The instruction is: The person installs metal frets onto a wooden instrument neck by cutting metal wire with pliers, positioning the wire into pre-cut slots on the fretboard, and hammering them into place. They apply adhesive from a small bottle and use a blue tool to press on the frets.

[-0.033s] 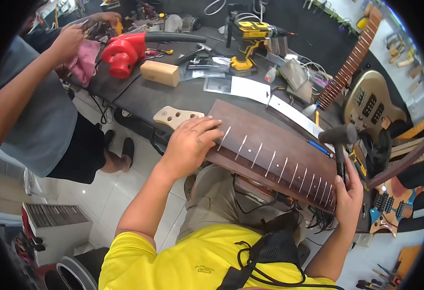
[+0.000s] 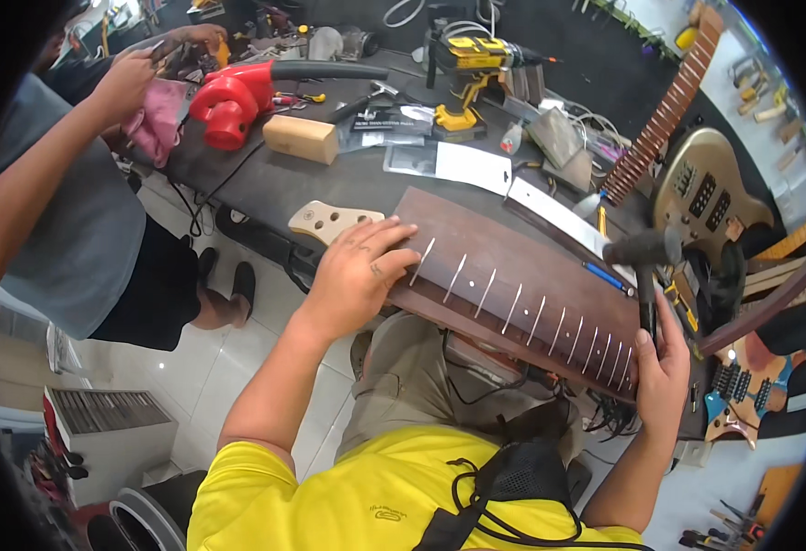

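Dark and cluttered, your workbench [image 2: 274, 188] carries one red blower [image 2: 231, 103], one yellow drill [image 2: 469, 57] and one wooden block [image 2: 302, 139] toward its far side, while one guitar neck [image 2: 497, 298] lies along its near edge. Your left hand [image 2: 357, 271] lays its fingers close together over the headstock [image 2: 323, 219] end, though I cannot tell whether the hidden thumb grips; your right hand [image 2: 663, 358] has fingers clamped on one hammer [image 2: 643, 253]. Judging by looks, treat the neck as stiff, fairly light and scratchable, best held by its edges.
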{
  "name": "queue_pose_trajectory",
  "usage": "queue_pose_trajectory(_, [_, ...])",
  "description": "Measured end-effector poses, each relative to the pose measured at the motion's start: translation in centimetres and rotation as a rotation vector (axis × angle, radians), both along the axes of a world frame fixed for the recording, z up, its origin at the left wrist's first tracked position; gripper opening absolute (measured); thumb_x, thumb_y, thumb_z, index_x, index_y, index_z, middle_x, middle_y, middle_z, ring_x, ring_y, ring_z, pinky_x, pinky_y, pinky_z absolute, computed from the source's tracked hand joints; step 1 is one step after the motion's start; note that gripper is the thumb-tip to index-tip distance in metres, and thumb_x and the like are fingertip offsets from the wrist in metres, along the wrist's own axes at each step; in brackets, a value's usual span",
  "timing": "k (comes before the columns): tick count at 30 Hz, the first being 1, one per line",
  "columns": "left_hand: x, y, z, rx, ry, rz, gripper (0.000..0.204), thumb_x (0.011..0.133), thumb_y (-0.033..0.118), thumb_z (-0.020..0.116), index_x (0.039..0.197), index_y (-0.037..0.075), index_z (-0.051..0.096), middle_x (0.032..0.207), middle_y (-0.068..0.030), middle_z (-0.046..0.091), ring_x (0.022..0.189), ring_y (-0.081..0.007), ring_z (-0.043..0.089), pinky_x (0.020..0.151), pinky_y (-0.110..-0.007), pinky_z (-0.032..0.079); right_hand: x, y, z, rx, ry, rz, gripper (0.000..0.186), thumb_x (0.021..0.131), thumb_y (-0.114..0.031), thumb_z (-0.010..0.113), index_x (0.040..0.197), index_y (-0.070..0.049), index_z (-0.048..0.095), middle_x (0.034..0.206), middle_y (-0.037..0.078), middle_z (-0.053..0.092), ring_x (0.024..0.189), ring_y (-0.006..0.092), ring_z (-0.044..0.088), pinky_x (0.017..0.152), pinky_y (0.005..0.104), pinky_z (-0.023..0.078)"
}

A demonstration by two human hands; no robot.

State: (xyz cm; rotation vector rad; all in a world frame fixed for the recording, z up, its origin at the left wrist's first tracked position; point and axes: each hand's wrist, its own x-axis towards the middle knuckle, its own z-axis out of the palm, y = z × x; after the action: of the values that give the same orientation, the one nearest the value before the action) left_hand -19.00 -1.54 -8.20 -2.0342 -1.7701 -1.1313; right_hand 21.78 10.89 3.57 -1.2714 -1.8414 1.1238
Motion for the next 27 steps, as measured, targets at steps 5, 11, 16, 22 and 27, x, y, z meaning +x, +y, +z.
queue_pose_trajectory(5, [0.0,1.0,0.0,-0.004,0.07,-0.072,0.035,0.084,-0.003,0.073,0.115,0.013,0.079,0.143,-0.0139,0.072,0.137,-0.0398,0.065,0.118,-0.056,0.047,-4.0,0.4,0.6,0.189,-0.081,0.218,0.068,0.099,0.002,0.059,0.165,0.001,0.044,0.147,0.023,0.068,0.141,0.0291,0.061,0.117,0.0387,0.045])
queue_pose_trajectory(11, [-0.1,0.5,0.2,-0.051,0.123,-0.083,0.038,0.087,-0.007,0.067,0.118,0.012,0.08,0.145,-0.0184,0.071,0.137,-0.0399,0.065,0.119,-0.055,0.046,-10.7,-1.1,2.0,0.364,-0.315,0.522,0.065,0.098,0.002,0.061,0.161,-0.009,0.053,0.13,0.027,0.073,0.117,0.0466,0.07,0.101,0.0405,0.054])
queue_pose_trajectory(16, [0.3,0.7,0.0,-0.033,0.083,-0.06,0.039,0.083,-0.005,0.066,0.115,0.012,0.082,0.144,-0.0207,0.07,0.136,-0.0399,0.066,0.119,-0.055,0.046,-13.0,-2.2,0.4,0.37,-0.291,0.529,0.068,0.098,0.002,0.061,0.164,-0.015,0.051,0.104,0.027,0.073,0.096,0.0497,0.068,0.087,0.0487,0.054])
queue_pose_trajectory(22, [-0.3,0.5,0.2,-0.057,0.125,-0.069,0.039,0.083,-0.002,0.067,0.116,0.013,0.081,0.142,-0.0178,0.072,0.135,-0.0389,0.066,0.117,-0.055,0.047,-14.5,-2.0,-0.5,0.423,-0.313,0.579,0.063,0.098,-0.003,0.063,0.16,-0.008,0.053,0.094,0.026,0.072,0.091,0.0481,0.07,0.082,0.0562,0.054])
queue_pose_trajectory(27, [-0.4,0.4,-0.4,-0.04,0.114,-0.053,0.032,0.087,-0.004,0.068,0.113,0.01,0.078,0.141,-0.0162,0.073,0.136,-0.038,0.066,0.117,-0.055,0.048,-15.2,-2.2,0.2,0.257,-0.503,0.607,0.067,0.099,0.002,0.062,0.163,-0.012,0.051,0.116,0.03,0.073,0.104,0.0497,0.069,0.094,0.0414,0.056])
